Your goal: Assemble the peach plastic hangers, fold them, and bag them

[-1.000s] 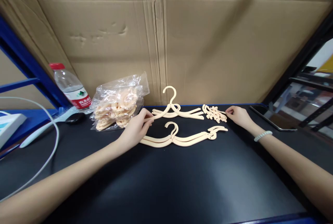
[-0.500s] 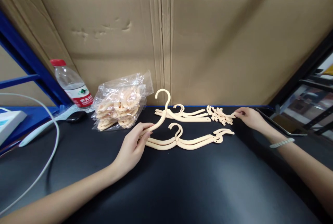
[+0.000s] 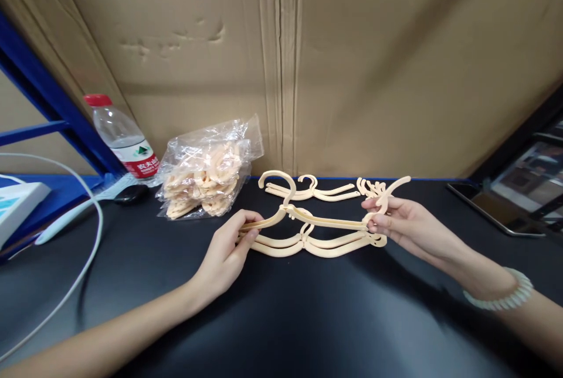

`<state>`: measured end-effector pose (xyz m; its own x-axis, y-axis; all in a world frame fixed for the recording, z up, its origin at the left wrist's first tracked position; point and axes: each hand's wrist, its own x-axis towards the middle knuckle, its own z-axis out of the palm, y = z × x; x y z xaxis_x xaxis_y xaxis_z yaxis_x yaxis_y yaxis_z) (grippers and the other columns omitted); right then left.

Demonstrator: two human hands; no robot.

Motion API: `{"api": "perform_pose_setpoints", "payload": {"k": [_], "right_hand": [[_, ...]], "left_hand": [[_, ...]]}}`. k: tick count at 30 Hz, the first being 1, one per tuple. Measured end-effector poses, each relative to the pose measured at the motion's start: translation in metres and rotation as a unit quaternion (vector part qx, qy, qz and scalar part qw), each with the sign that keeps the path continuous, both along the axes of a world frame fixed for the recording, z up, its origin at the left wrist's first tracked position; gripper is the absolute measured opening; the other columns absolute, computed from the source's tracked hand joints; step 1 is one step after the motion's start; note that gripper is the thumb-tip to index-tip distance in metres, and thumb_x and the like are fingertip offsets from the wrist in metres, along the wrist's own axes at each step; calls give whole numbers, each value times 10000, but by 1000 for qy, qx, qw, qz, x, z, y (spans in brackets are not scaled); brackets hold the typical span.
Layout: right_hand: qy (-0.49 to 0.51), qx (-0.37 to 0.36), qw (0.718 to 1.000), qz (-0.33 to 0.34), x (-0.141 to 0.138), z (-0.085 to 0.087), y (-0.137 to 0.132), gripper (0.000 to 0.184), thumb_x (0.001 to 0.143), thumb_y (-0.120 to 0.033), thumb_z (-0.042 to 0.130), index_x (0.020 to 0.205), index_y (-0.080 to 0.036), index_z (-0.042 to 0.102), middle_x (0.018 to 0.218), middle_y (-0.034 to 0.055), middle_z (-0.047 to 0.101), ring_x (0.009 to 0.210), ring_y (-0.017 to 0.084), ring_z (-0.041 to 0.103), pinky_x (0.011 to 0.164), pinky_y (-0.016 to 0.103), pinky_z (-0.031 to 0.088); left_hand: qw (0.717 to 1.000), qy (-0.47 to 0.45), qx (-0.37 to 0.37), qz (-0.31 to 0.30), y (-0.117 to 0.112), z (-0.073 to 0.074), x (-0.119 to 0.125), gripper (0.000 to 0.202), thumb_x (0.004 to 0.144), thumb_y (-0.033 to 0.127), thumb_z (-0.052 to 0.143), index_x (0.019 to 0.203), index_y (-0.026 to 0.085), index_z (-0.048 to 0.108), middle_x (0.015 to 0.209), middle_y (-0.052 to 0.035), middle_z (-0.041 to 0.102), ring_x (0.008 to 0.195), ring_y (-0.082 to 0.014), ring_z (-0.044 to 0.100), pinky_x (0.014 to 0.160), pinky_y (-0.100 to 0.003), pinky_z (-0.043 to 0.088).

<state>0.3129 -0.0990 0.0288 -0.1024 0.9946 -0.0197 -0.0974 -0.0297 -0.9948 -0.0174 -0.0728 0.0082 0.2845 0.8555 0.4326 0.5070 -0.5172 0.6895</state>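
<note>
My left hand (image 3: pixel 226 249) is closed around the left arm of a beige plastic clothes hanger (image 3: pixel 328 221), its hook pointing up. At the hanger's right end, my right hand (image 3: pixel 413 228) pinches a small curved beige hook (image 3: pixel 387 195). The hook meets the arm's tip; whether it is joined there cannot be made out behind the fingers. Beneath the held hanger lie stacked hangers (image 3: pixel 275 249) with hook pieces at their right end. Farther back rest more hangers (image 3: pixel 336 196), beside a small pile of loose hooks (image 3: pixel 368 186), partly hidden by my right hand.
A clear plastic bag (image 3: pixel 206 173) full of beige parts sits at the back left. Behind it are a red-capped water bottle (image 3: pixel 127 140) and a black mouse (image 3: pixel 132 194). A white cable (image 3: pixel 97 231) loops at left. A flat dark device (image 3: pixel 488 208) lies at right, before the cardboard wall (image 3: pixel 396 73).
My right hand has moved left from the pile, bringing a hook to the held hanger's right end. The hanger has turned so its right arm now stretches toward my right hand.
</note>
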Motion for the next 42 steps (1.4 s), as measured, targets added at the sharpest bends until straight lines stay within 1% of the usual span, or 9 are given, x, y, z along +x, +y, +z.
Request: {"api": "perform_pose_setpoints", "payload": {"k": [5,9,13,16,21,24,31,36,42], "right_hand": [[19,-14,1000,12,2,1,0,285,665,-374,858,797,-203,672,790,20,644,777,176,643,801,351,567],[33,-47,998,39,1,2,-3,287,703,-394,833,805,-188,661,892,49,665,901,210,647,881,377,547],[44,-86,992,85,-1,3,-6,273,735,-380,812,809,-167,658,1047,98,686,987,237,655,898,369,542],[50,-102,989,95,0,2,-7,254,767,-372,786,832,-171,644,1063,112,700,1041,259,656,899,375,541],[32,-110,988,100,0,-1,-6,248,767,-358,786,820,-175,627,917,73,711,881,203,694,783,305,571],[26,-105,990,92,0,-3,-6,252,754,-351,796,809,-179,621,882,59,706,844,188,692,749,285,573],[24,-52,996,65,-8,-8,-5,309,723,-390,820,778,-178,602,776,43,705,721,175,693,688,283,569],[-5,-5,999,38,-14,-11,-6,336,717,-430,816,765,-182,595,721,45,702,624,164,673,647,300,571],[-29,28,999,-2,-19,-9,-9,353,707,-467,812,765,-187,605,704,51,712,603,166,678,630,293,588]], "left_hand": [[1000,12,1,5,1,0,-1,117,900,265,480,923,219,585,872,-21,650,780,-192,609,674,-269,495],[1000,21,2,1,1,-1,-1,113,905,260,483,927,221,587,858,-17,647,776,-189,604,678,-269,492],[1000,20,-2,-7,1,-1,-1,111,907,258,482,930,222,585,859,-19,646,784,-191,607,687,-271,498],[1000,22,-1,-9,1,0,0,118,905,262,482,929,222,591,862,-23,651,783,-196,613,693,-280,502],[999,32,8,-8,1,0,2,130,905,260,475,920,226,599,842,-18,648,747,-191,607,678,-278,500],[999,35,15,-12,1,-1,1,125,910,251,477,933,232,598,855,-16,648,755,-188,606,678,-274,497],[999,32,21,-16,1,-1,1,121,907,227,480,931,229,598,846,-8,649,739,-176,605,652,-252,490],[999,31,20,-14,1,0,2,119,905,224,481,926,221,598,832,-6,651,730,-171,606,643,-245,488],[999,24,20,-19,1,-2,1,120,906,213,479,926,217,598,827,-4,646,716,-162,596,636,-235,489]]}}
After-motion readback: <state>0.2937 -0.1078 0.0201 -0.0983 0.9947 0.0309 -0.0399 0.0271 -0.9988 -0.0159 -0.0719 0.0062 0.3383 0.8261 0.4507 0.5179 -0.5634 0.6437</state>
